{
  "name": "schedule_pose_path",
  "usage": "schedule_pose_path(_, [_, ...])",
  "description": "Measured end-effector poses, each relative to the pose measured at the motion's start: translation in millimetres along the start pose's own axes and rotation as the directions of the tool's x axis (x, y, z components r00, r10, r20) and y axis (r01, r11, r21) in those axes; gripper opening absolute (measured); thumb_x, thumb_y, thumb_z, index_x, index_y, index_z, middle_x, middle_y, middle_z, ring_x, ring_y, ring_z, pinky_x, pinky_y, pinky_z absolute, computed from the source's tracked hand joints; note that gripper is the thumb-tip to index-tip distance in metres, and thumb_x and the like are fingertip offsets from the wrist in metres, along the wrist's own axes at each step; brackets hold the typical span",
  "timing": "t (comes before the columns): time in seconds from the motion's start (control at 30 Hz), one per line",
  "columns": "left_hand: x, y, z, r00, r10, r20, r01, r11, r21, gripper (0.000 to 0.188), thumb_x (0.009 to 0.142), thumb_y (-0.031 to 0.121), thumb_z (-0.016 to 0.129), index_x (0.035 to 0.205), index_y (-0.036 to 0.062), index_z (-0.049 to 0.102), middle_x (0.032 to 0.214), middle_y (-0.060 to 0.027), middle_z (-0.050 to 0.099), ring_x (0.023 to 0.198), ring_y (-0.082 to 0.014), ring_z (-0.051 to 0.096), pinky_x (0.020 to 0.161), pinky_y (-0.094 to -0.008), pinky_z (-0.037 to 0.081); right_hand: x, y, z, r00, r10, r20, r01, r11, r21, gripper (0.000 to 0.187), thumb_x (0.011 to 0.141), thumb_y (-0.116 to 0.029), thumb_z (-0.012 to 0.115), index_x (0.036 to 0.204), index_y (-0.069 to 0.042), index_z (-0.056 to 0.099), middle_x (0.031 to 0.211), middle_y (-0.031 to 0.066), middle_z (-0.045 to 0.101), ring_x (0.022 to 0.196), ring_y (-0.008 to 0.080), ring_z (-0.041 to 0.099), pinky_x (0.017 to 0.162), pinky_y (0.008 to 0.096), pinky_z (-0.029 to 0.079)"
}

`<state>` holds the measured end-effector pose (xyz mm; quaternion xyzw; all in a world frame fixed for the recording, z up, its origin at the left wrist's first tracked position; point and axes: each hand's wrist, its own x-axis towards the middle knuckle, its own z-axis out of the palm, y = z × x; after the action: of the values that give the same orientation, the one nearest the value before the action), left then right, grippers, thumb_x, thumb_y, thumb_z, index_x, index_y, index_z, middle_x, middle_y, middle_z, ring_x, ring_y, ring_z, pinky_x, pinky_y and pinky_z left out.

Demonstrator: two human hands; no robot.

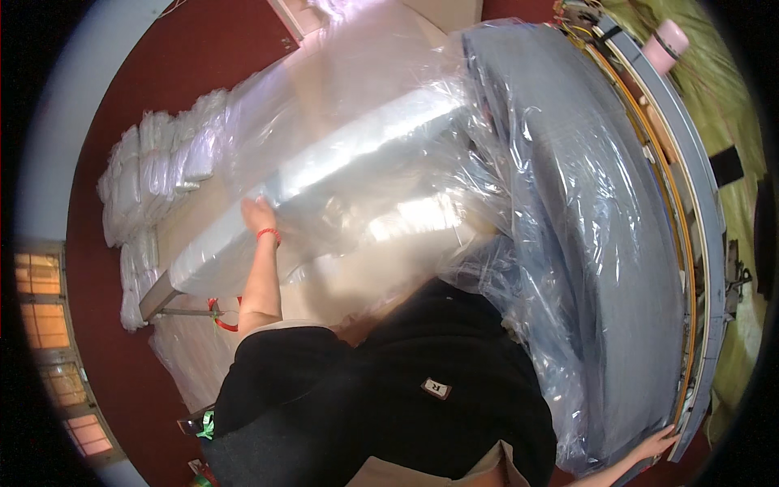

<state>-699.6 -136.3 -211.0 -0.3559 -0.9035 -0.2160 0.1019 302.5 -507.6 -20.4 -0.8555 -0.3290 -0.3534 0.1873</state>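
Note:
My left hand (260,214), with a red cord bracelet on its wrist, is at the edge of a clear plastic film (324,166) spread over a pale table. Its fingers look bent and closed on the film, though glare blurs them. Far to the lower right, my right hand (656,443) rests with fingers stretched out at the near end of a long grey rail (707,268). Between the two hands, a big dark grey-blue sheet pile (604,211) lies under crinkled clear plastic.
Bundles of folded plastic bags (166,154) are stacked at the left. A metal bar (191,312) with red handles juts out near my left elbow. A pink bottle (665,47) stands beyond the rail, on greenish cloth (722,105). The floor (101,325) is dark red.

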Motion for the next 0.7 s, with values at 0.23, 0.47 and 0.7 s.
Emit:
schedule_pose_path(0.23, [-10, -24, -73, 0.941, -0.287, 0.18, 0.268, 0.956, 0.123, 0.031, 0.082, 0.026, 0.046, 0.098, 0.003, 0.058, 0.094, -0.0126, 0.06, 0.086, -0.0341, 0.056, 0.08, -0.0399, 0.043, 13, -37, -9, 0.997, 0.069, 0.038, -0.069, 0.998, -0.007, 0.056, 0.087, -0.036, 0.045, 0.126, 0.003, 0.033, 0.125, 0.0213, 0.038, 0.111, 0.0316, 0.043, 0.09, 0.0331, 0.037])
schedule_pose_path(0.47, [57, -17, -84, 0.885, -0.409, -0.221, 0.331, 0.889, -0.315, 0.025, 0.081, 0.019, 0.046, 0.092, 0.0016, 0.06, 0.084, -0.0169, 0.061, 0.078, -0.0299, 0.059, 0.072, -0.0382, 0.044, 17, -30, -10, 0.976, 0.216, 0.034, -0.217, 0.976, 0.029, 0.049, 0.087, -0.033, 0.047, 0.124, -0.002, 0.037, 0.122, 0.0178, 0.044, 0.106, 0.0273, 0.048, 0.087, 0.0315, 0.039])
schedule_pose_path(0.7, [-55, 330, -215, 0.375, 0.92, -0.118, -0.41, 0.05, -0.911, 0.021, 0.084, 0.019, 0.048, 0.082, 0.0009, 0.059, 0.105, -0.0081, 0.052, 0.102, -0.0179, 0.046, 0.087, -0.0309, 0.036, 41, -260, -25, 0.929, -0.167, 0.331, -0.122, 0.705, 0.699, 0.033, 0.089, -0.014, 0.044, 0.119, 0.001, 0.044, 0.115, 0.0118, 0.05, 0.103, 0.0182, 0.049, 0.09, 0.0288, 0.036])
